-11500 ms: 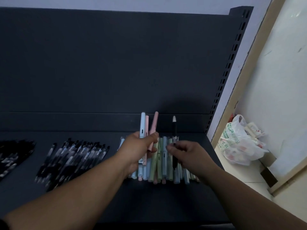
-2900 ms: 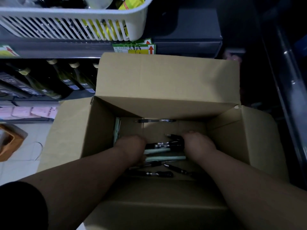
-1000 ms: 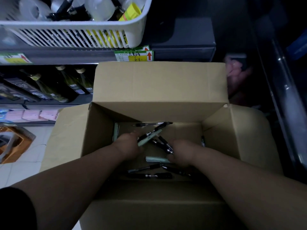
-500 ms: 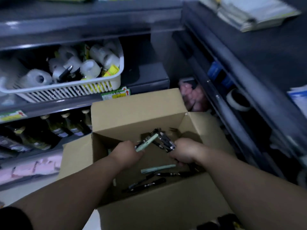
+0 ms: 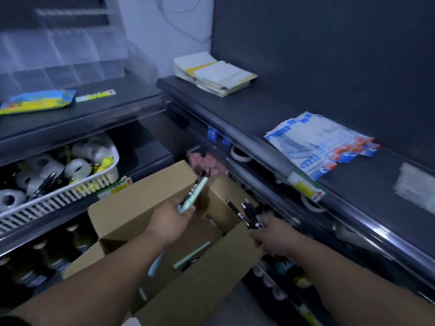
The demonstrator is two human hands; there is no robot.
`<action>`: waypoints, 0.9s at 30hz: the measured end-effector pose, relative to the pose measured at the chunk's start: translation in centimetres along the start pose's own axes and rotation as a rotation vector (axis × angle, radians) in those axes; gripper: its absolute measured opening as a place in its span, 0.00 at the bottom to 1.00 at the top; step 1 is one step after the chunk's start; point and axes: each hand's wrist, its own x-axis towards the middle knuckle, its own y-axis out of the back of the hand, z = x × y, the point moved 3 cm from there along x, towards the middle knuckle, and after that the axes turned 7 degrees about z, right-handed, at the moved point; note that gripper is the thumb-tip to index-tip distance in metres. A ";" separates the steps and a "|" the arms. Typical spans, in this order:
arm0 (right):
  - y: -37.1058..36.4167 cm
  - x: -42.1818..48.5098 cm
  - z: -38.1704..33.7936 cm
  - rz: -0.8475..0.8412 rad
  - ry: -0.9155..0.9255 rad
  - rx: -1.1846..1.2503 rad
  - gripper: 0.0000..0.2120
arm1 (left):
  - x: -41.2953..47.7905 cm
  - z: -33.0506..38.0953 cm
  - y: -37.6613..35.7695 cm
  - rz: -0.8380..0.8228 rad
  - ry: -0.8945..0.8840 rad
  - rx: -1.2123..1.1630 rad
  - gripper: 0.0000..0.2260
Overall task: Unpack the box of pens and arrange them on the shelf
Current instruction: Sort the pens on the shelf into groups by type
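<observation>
The open cardboard box [image 5: 131, 208] sits below me with a few pale pens [image 5: 191, 254] loose inside. My left hand [image 5: 171, 220] grips a green pen and a dark one [image 5: 195, 191] pointing to 1 o'clock. My right hand [image 5: 274, 234] is closed around a bunch of black pens [image 5: 249, 214] fanning to 11 o'clock. The dark shelf [image 5: 270, 114] runs at 2 o'clock.

Single head-worn wide-angle view, looking forward and down from above, tilting slightly rightward; wide lens bending shelf edges. Both forearms entering from bottom edge, left hand [image 5: 173, 217] and right hand [image 5: 274, 234] sitting near frame centre, close to lens. Open cardboard box [image 5: 131, 208] lying directly below camera. Dark shelf [image 5: 270, 114] running diagonally along right side; white basket [image 5: 58, 196] at left. No second view sharing scene
</observation>
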 end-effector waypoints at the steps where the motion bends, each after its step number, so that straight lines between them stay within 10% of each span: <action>1: 0.7 -0.7 0.9 0.030 -0.002 0.027 0.06 | -0.6 1.0 -0.3 -0.007 -0.019 -0.001 0.14; 19: 14.4 -28.8 36.8 0.401 -0.287 0.486 0.08 | -31.0 26.1 -22.6 -0.460 -0.532 0.032 0.07; 27: 17.3 -47.8 54.5 0.642 -0.453 0.963 0.04 | -52.4 37.5 -34.9 -0.697 -0.898 0.047 0.19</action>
